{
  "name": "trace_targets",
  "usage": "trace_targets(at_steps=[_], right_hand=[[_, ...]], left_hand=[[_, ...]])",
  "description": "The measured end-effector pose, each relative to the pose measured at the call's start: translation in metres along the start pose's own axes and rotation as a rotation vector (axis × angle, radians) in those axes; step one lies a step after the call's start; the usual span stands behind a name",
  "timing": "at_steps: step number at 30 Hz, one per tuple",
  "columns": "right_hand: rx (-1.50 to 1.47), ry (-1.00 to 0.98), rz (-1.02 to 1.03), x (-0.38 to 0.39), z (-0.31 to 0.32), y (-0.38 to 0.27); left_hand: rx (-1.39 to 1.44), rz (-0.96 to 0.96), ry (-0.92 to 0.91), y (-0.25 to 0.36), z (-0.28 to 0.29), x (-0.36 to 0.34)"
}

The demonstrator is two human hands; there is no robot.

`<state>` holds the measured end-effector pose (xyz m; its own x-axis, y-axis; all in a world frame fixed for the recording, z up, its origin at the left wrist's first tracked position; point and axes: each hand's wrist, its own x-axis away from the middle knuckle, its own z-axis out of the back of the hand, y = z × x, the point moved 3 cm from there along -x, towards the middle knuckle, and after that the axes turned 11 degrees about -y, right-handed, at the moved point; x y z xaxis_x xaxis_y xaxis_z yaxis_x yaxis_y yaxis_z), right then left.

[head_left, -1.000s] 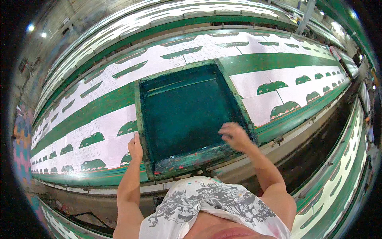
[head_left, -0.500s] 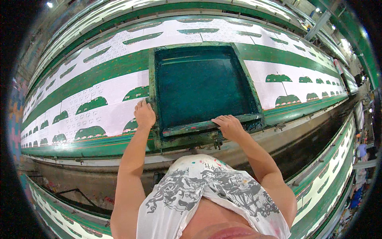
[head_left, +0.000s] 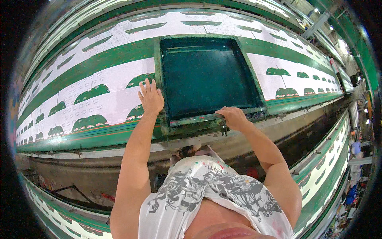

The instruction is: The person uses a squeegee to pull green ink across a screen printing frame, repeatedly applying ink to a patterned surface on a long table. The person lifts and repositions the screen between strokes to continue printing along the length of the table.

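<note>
A square printing screen (head_left: 207,75) with dark teal mesh and a worn green frame lies on the long green table (head_left: 290,103). My left hand (head_left: 151,95) is open, fingers spread, at the screen's left edge over the pale pink-white cut pieces (head_left: 99,69); whether it touches them I cannot tell. My right hand (head_left: 232,116) has its fingers curled over the paint-stained bar (head_left: 191,118) along the screen's near edge. A small dark clamp-like fitting (head_left: 223,129) sits at the front below that hand. Cut pieces lie in rows on both sides of the screen.
Parallel green tables with similar pieces run beyond this one (head_left: 71,24) and behind me at lower left (head_left: 67,215) and right (head_left: 318,171). A dark gutter-like gap runs along the near side. A metal post (head_left: 318,24) stands at upper right; assorted clutter (head_left: 352,191) lies at far right.
My left hand has moved up from low on the screen's side and spread its fingers. My right hand has come from over the mesh onto the near bar. The screen appears higher and smaller in view.
</note>
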<state>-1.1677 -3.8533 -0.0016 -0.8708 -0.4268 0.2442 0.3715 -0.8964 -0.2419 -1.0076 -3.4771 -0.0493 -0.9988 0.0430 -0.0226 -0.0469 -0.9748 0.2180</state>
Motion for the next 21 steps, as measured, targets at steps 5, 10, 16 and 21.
trace_targets(at_steps=[5, 10, 16, 21], right_hand=[[0.047, 0.25, 0.082, -0.006, -0.009, -0.009], [0.088, 0.364, 0.131, -0.057, 0.001, 0.015], [0.122, 0.367, 0.123, -0.157, 0.028, 0.07], [0.145, 0.369, 0.086, -0.242, 0.052, 0.109]], left_hand=[[0.034, 0.043, 0.009, -0.006, -0.005, -0.003], [0.02, 0.031, 0.033, -0.006, -0.003, 0.0], [0.032, 0.037, 0.006, -0.006, -0.002, 0.001], [0.048, 0.038, -0.005, -0.005, 0.002, 0.004]])
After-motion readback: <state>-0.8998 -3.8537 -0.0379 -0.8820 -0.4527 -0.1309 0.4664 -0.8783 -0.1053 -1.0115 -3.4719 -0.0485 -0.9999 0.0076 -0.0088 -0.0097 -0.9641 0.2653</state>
